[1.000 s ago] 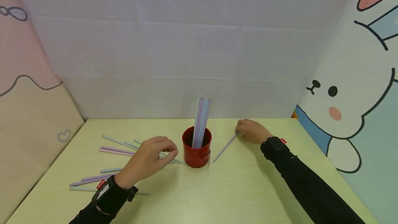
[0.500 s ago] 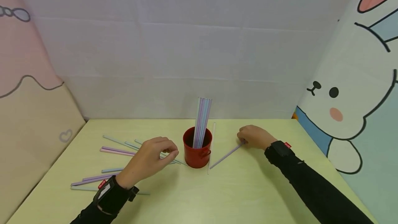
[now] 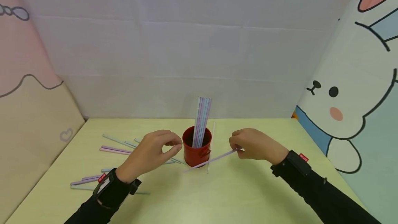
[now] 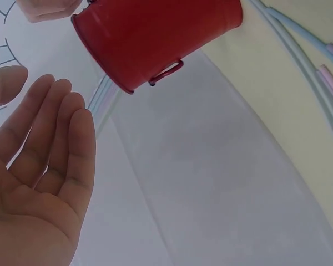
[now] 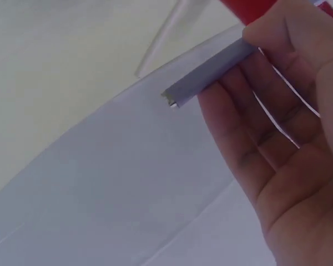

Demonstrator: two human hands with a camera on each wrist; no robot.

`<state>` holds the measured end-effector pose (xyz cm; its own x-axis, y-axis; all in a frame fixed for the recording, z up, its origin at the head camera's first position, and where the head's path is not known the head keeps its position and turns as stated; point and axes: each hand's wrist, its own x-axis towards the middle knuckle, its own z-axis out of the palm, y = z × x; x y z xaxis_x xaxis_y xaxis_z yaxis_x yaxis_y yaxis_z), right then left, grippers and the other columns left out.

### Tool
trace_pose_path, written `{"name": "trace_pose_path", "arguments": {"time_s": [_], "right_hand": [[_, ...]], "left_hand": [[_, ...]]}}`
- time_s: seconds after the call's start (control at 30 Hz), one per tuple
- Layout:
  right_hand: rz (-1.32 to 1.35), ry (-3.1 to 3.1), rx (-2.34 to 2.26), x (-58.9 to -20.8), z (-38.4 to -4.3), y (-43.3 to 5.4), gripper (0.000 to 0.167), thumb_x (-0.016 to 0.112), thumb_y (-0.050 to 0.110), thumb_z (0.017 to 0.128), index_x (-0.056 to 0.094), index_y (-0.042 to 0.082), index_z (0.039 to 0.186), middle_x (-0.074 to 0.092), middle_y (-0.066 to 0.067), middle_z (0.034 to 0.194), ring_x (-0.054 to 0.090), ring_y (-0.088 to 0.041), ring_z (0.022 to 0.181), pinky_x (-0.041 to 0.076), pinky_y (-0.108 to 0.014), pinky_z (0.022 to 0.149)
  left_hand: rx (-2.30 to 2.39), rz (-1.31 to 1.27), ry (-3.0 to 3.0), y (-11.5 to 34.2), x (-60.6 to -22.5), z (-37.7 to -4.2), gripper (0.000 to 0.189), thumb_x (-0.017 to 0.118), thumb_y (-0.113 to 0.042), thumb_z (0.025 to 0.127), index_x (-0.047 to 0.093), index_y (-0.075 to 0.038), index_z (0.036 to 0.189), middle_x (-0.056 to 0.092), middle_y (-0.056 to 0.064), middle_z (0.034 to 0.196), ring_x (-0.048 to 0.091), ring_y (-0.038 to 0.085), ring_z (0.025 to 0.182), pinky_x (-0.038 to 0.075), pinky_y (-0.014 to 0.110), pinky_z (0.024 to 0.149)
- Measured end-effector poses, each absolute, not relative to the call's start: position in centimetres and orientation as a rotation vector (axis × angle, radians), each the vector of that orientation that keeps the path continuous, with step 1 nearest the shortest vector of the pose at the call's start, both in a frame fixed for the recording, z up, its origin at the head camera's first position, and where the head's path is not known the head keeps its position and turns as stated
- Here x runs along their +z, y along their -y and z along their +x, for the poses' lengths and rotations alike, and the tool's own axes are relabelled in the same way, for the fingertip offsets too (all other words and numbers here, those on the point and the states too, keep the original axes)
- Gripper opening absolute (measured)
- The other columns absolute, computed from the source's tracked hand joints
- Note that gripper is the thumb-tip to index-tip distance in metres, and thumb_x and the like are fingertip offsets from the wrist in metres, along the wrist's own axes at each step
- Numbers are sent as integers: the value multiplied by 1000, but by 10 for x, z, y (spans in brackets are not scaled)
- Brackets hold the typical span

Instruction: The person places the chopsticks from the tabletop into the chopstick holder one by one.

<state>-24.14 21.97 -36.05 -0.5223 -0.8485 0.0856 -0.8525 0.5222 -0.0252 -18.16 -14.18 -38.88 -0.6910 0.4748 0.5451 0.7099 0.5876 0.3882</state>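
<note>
Thumb and fingers of my right hand (image 3: 256,144) pinch a thin purple straw (image 3: 217,157) near one end. The straw slants down leftward, and its far end crosses in front of the red bucket's base in the head view. In the right wrist view, the straw's cut end (image 5: 202,75) sticks out past the thumb. Several pastel straws (image 3: 201,122) stand upright in the red bucket (image 3: 196,156). Just left of the bucket, my left hand (image 3: 152,153) hovers with relaxed, bent fingers and nothing in them. Its palm (image 4: 39,199) shows bare in the left wrist view.
A pale straw (image 3: 213,134) lies on the table (image 3: 199,199) along the bucket's right side. Several green, blue, purple and pink straws (image 3: 115,150) lie scattered at the left, partly under the left forearm. A white sheet wall (image 3: 199,51) rises behind the table.
My right hand has come left and nearer, bringing the purple straw from the table's right side to the front of the bucket. The left hand has shifted slightly toward the bucket.
</note>
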Motion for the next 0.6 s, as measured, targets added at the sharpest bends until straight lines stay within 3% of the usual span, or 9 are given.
{"name": "trace_pose_path", "arguments": {"time_s": [0.27, 0.4, 0.6], "right_hand": [[1429, 2683, 183, -343, -212, -183, 22, 86, 1, 80, 69, 14, 84, 58, 6, 75, 47, -6, 66, 48, -21, 63], [1422, 2640, 266, -340, -204, -168, 21, 84, -2, 79, 69, 12, 83, 59, 3, 74, 45, -7, 64, 46, -20, 61], [1421, 2586, 302, -335, -196, -153, 15, 81, -2, 81, 71, 9, 83, 59, 2, 73, 45, -8, 65, 43, -19, 59]], "left_hand": [[-723, -1055, 2441, 110, -369, -173, 15, 87, -13, 90, 77, -15, 100, 70, -9, 92, 62, 6, 85, 58, 24, 76], [-634, -1052, 2458, 93, -367, -170, 15, 89, -13, 87, 78, -13, 97, 73, -3, 90, 61, 10, 81, 58, 22, 73], [-553, -1013, 2480, 78, -368, -166, 15, 91, -14, 86, 79, -13, 94, 73, -4, 89, 59, 12, 80, 60, 23, 74]]}}
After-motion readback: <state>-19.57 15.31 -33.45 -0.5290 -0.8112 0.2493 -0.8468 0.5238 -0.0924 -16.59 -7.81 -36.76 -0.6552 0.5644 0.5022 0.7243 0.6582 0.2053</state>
